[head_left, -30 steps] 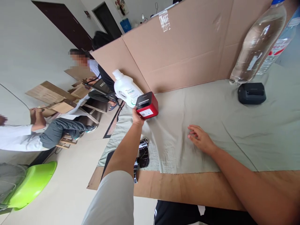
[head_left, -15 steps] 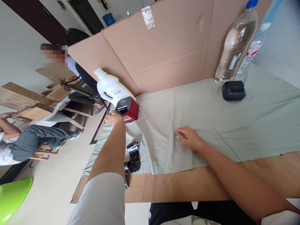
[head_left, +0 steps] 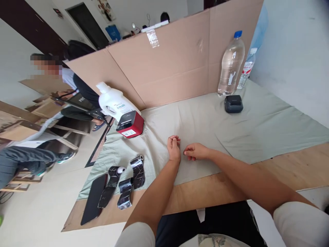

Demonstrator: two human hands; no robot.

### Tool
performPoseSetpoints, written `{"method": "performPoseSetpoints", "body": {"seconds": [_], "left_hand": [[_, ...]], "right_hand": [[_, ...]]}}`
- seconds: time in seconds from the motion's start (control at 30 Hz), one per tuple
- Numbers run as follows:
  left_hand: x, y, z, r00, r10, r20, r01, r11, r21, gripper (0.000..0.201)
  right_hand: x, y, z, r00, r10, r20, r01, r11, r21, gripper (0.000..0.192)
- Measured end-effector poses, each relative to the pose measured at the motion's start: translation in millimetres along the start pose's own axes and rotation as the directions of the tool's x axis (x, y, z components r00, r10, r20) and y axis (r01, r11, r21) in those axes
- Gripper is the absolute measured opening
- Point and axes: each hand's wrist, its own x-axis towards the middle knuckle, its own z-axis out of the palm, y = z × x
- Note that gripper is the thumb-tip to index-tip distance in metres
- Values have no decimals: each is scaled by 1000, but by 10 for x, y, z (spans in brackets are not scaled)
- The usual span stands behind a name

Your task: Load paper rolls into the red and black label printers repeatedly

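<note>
My left hand [head_left: 174,149] and right hand [head_left: 195,151] rest side by side on the cloth [head_left: 257,127] at centre frame. The printer [head_left: 130,124] sits up-left, before the jug [head_left: 113,101]; the bottle [head_left: 230,65] stands upper right.

wooden table [head_left: 295,171] | grey-green cloth [head_left: 257,127] | on cloth: red printer [head_left: 130,124], black printer [head_left: 233,104], white jug [head_left: 113,102]

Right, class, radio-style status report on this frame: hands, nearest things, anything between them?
Left hand and right hand empty, loosely curled, resting on the grey cloth. Red label printer set down beside the white jug, untouched. Nothing between the hands.
</note>
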Motion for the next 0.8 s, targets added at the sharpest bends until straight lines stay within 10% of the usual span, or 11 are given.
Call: {"method": "performPoseSetpoints", "body": {"seconds": [0.1, 0.2, 0.3, 0.43, 0.63, 0.8], "left_hand": [[-25, 20, -57, 998, -17, 59, 17, 1000, 6, 25], [10, 49, -82, 991, -31, 131, 27, 999, 33, 25], [25, 58, -87, 979, -56, 198, 40, 996, 85, 21], [33, 46, -100, 969, -99, 226, 81, 993, 91, 15], [24, 66, -114, 959, -91, 268, 63, 992, 110, 15], [-16, 119, -87, 909, -79, 409, 104, 994, -37, 43]], "right_hand": [[58, 59, -381, 966, -33, -258, -29, 972, -232, 18], [155, 167, -1039, 823, -78, -562, -146, 928, -343, 28], [198, 366, -1723, 501, -114, -858, -468, 798, -380, 53], [155, 696, -2267, 271, 107, -957, -674, 731, -109, 96], [130, 743, -2227, 251, 271, -929, -571, 817, 84, 102], [161, 343, -1463, 501, 60, -863, -256, 963, -82, 98]]}}
